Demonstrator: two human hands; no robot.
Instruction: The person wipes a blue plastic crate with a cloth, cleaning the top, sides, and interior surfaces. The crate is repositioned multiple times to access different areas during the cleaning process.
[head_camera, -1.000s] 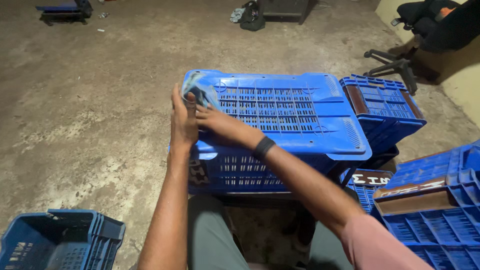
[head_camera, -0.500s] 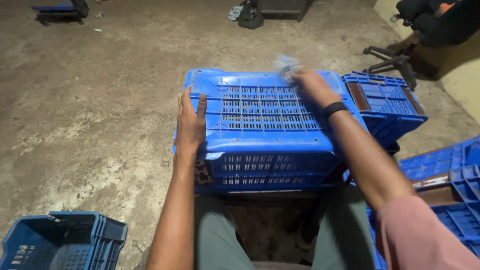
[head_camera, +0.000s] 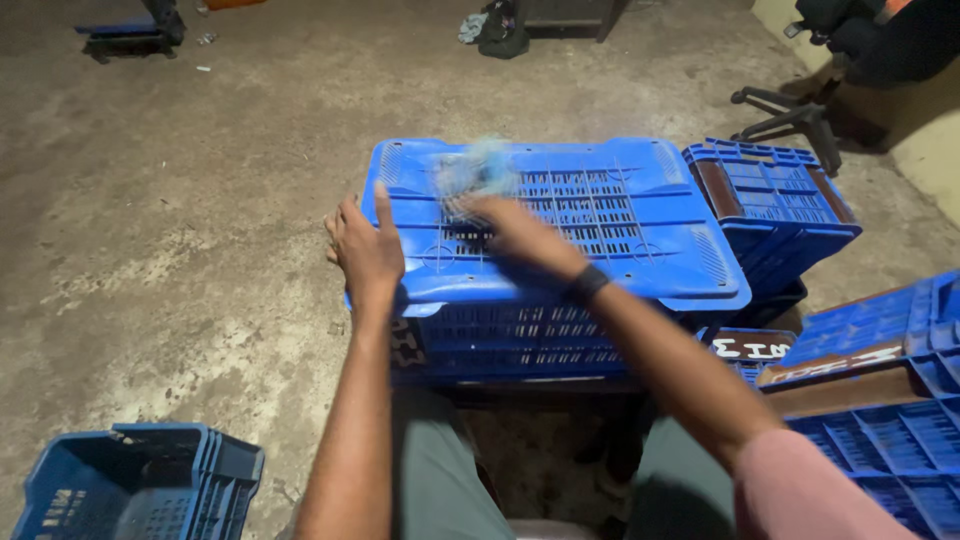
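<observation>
Step in hand, judged: wiping down upturned blue plastic crate (head_camera: 620, 215), slotted base facing up, resting on top of another blue crate (head_camera: 500, 345) directly ahead of knees. Right hand (head_camera: 515, 228) blurred mid-stroke over left half of crate base; fingers closed on pale blue cloth (head_camera: 478, 170), bunched, itself smeared by motion. Left hand (head_camera: 368, 250) braced at near-left corner of crate, fingers spread wide, palm flat against rim, gripping nothing. Black band on right wrist.

Next move, judged: calls for sweep toward right edge and far corners, plus firm left-hand bracing so crate does not slide off lower one. Slots likely to catch cloth; light pressure advisable.

Surface and room: bare concrete floor (head_camera: 180, 200), stained, pale patches at left. Open blue crate (head_camera: 130, 480) at near-left, upright. Stack of blue crates (head_camera: 775, 205) just beside far-right edge of worked crate; more blue crates (head_camera: 880, 400) at right. Office-chair base (head_camera: 790, 110) and dark bundle (head_camera: 500, 30) toward far wall. Lighting dim, falling off at edges.
</observation>
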